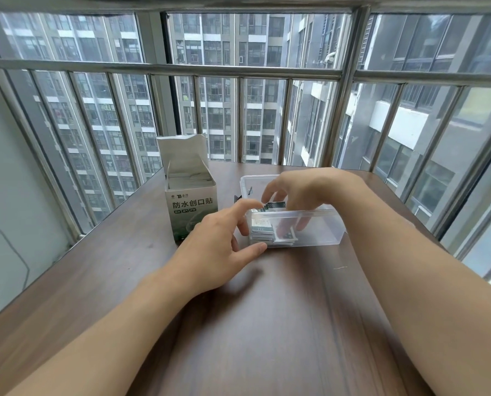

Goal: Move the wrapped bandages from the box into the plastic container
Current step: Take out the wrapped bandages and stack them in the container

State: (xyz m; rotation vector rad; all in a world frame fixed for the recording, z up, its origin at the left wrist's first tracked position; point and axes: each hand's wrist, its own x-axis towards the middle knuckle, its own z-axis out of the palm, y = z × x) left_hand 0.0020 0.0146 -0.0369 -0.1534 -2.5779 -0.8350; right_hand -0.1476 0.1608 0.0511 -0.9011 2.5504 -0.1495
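An open white and green cardboard box (192, 202) stands on the table with its flap up, and white wrapped bandages (189, 181) show inside it. To its right sits a clear plastic container (321, 228) holding a stack of wrapped bandages (263, 234) at its left end. My right hand (298, 191) reaches down into the container; its thumb and fingers pinch a few green-printed wrapped bandages (275, 205) at rim height. My left hand (224, 244) is at the container's left end, with the index finger stretched to the rim and the thumb touching the front corner.
The container's clear lid (253, 182) lies just behind it. The brown wooden table (267, 310) ends at a metal window railing (164, 68) on the far and side edges. A thin cable (15, 250) hangs on the left wall.
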